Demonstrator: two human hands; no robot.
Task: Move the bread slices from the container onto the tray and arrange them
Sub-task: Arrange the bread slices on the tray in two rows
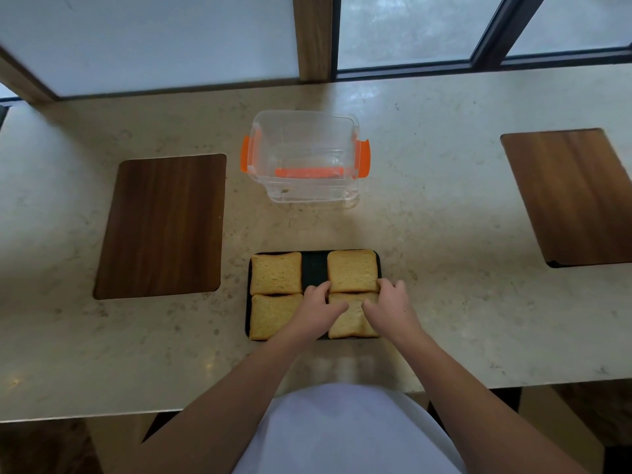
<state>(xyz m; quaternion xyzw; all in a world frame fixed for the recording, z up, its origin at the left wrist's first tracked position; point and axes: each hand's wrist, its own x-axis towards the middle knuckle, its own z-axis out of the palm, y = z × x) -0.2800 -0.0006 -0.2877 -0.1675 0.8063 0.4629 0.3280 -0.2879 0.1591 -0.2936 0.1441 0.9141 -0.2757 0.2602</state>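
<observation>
A black tray (314,266) lies near the counter's front edge with several bread slices on it in two columns. The two left slices (275,273) (271,316) lie untouched. My left hand (318,307) and my right hand (393,304) both reach onto the right column. Their fingertips curl at the near corners of the far right slice (352,270), and both thumbs lie on the near right slice (352,323). The clear container (304,155) with orange clips stands behind the tray with no bread in it.
A dark wooden board (164,225) lies left of the tray and another wooden board (574,196) lies at the far right. The marble counter (444,234) ends at a window sill behind. Its front edge runs just below my arms.
</observation>
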